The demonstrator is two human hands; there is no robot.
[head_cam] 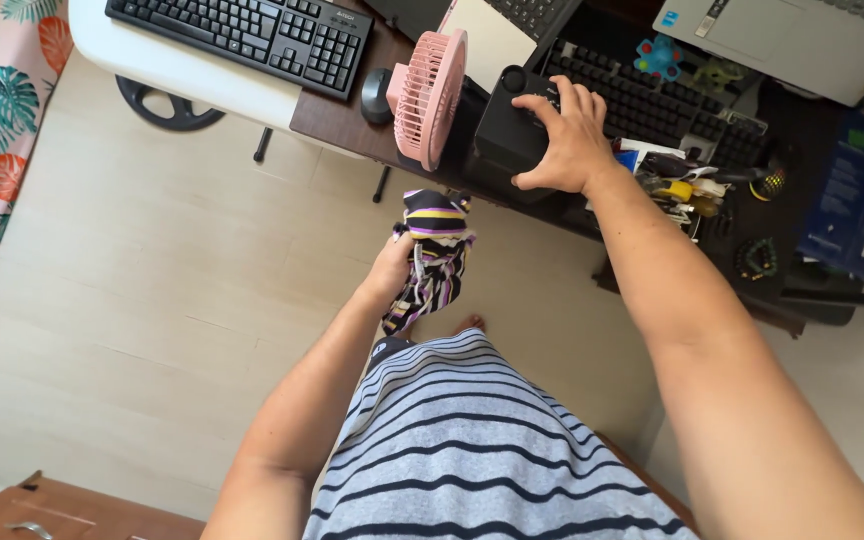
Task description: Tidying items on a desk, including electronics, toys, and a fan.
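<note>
Purple, yellow, black and white striped cloth, bunched into a crumpled wad (pixel 432 258), is gripped by the closed fingers of the left hand (pixel 392 268), with its loose end hanging down below the fist. The wad is held in the air above the pale wood-patterned floor (pixel 152 280), just near of the desk edge and below the pink round desk fan (pixel 430 95). The fingers of the right hand (pixel 564 140) are spread and curved over the top of a black box-shaped device with a round knob (pixel 508 125), which is grasped from above; the thumb is seen against its near right side. This device stands on the dark brown wooden desk (pixel 337 122), just right of the fan and touching or nearly touching it. Farther out, a black computer mouse (pixel 376 95) lies left of the fan, and a black full-size keyboard (pixel 242 38) rests on a white tabletop (pixel 167 65) at the far left. A second black keyboard (pixel 652 105) lies beyond the right hand, with a silver laptop (pixel 792 40) at the far right. Small items, among them a yellow tape roll (pixel 676 190), are crowded right of the wrist. A blue flat box (pixel 857 195) lies at the right edge. A blue-and-white striped garment (pixel 472 450) is worn by the person, at the near side.
</note>
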